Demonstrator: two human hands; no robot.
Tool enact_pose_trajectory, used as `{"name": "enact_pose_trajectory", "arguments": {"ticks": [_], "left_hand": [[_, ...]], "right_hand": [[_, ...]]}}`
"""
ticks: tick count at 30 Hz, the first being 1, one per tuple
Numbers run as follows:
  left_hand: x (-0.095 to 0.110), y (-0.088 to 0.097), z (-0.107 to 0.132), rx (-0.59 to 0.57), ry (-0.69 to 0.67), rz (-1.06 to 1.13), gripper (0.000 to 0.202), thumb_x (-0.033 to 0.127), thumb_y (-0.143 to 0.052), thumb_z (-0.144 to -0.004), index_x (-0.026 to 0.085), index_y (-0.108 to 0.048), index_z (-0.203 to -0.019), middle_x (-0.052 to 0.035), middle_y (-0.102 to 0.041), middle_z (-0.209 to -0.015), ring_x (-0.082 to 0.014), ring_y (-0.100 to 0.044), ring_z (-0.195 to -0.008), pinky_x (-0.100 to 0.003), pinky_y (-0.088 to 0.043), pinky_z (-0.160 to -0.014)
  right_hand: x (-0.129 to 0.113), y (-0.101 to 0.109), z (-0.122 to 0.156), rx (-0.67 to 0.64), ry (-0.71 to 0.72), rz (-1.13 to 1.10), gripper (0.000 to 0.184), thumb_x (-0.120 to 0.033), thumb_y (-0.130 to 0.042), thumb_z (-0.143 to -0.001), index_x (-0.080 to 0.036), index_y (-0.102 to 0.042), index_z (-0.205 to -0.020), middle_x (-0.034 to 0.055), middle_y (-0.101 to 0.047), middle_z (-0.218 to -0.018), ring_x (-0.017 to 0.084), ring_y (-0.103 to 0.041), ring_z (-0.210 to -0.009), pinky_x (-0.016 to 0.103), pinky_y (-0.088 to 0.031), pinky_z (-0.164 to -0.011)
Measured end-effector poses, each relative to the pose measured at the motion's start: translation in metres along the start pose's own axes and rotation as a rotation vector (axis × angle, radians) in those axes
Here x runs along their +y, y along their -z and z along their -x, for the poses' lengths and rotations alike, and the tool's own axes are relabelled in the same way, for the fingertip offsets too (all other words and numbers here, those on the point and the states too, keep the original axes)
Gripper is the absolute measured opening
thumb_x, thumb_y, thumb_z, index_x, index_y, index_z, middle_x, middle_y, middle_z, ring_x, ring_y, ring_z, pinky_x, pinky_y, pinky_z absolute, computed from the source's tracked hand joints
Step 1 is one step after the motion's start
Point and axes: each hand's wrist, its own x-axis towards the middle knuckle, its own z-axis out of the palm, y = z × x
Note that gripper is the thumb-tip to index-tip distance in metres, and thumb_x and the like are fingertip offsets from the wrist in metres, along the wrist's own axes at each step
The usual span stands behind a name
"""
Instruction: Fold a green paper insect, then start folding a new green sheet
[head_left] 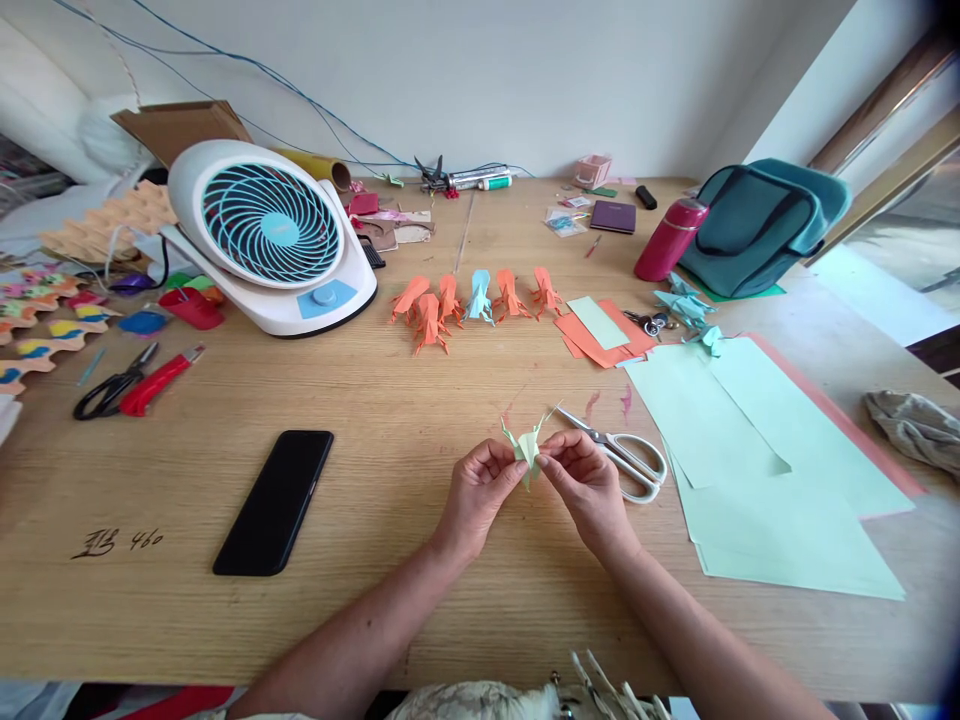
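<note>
Between my two hands is a pale green origami figure (528,448) with thin pointed limbs sticking up and out, held just above the wooden table. My left hand (484,490) pinches its left side between thumb and fingers. On the opposite side, my right hand (587,487) pinches it the same way; the fingertips hide parts of the paper. White-handled scissors (637,465) lie right beside my right hand, blades pointing to the upper left. Farther back stands a row of folded paper insects, several orange (429,322) and one light blue (479,296).
Light green paper sheets (787,540) cover the right side. Orange paper (600,345), keys (651,323) and blue folded figures (686,300) lie behind them, near a red bottle (670,240) and teal bag (757,235). To the left are a phone (274,502), fan (270,235), black-handled scissors (112,385) and red cutter (159,383).
</note>
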Motion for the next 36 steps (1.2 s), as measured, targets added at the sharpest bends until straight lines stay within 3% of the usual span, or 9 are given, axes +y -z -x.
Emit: {"name": "enact_pose_trajectory", "arguments": {"ticks": [13,20,26,36], "left_hand": [[-0.0026,0.0061,-0.006,-0.031,-0.006,-0.108,0.029,0.031,-0.089,-0.065,0.014,-0.067,-0.072,0.0014,-0.068,-0.072,-0.0102,-0.06,-0.069,-0.021,-0.048,-0.07],[-0.0048,0.0073,-0.0069,-0.038,-0.03,-0.185,0.027,0.034,-0.086,-0.068,0.015,-0.068,-0.076,-0.0012,-0.072,-0.077,-0.0128,-0.065,-0.072,-0.023,-0.052,-0.073],[-0.0027,0.0072,-0.0056,-0.073,-0.065,-0.269,0.02,0.028,-0.08,-0.075,0.016,-0.068,-0.085,-0.0032,-0.075,-0.083,-0.0147,-0.07,-0.075,-0.025,-0.054,-0.075],[0.0031,0.0065,-0.0024,-0.007,-0.179,-0.412,0.011,0.022,-0.076,-0.077,0.016,-0.068,-0.082,-0.0033,-0.075,-0.08,-0.0147,-0.068,-0.074,-0.023,-0.046,-0.067]], "right_hand": [[0.0049,0.0022,-0.0027,0.015,-0.055,-0.023,0.024,-0.037,-0.085,-0.072,-0.023,-0.068,-0.082,0.0003,-0.066,-0.078,0.014,-0.057,-0.073,0.027,-0.047,-0.067],[0.0022,0.0016,-0.0057,0.016,-0.095,-0.031,0.027,-0.038,-0.087,-0.069,-0.022,-0.069,-0.081,0.0003,-0.065,-0.076,0.014,-0.055,-0.069,0.026,-0.045,-0.061],[0.0019,0.0021,-0.0059,0.009,-0.058,-0.009,0.025,-0.038,-0.085,-0.072,-0.023,-0.068,-0.082,-0.0003,-0.064,-0.076,0.013,-0.054,-0.068,0.027,-0.045,-0.062],[0.0056,0.0053,-0.0037,-0.059,0.041,0.035,0.017,-0.035,-0.079,-0.081,-0.025,-0.069,-0.09,0.0009,-0.067,-0.084,0.016,-0.06,-0.078,0.029,-0.05,-0.071]]}}
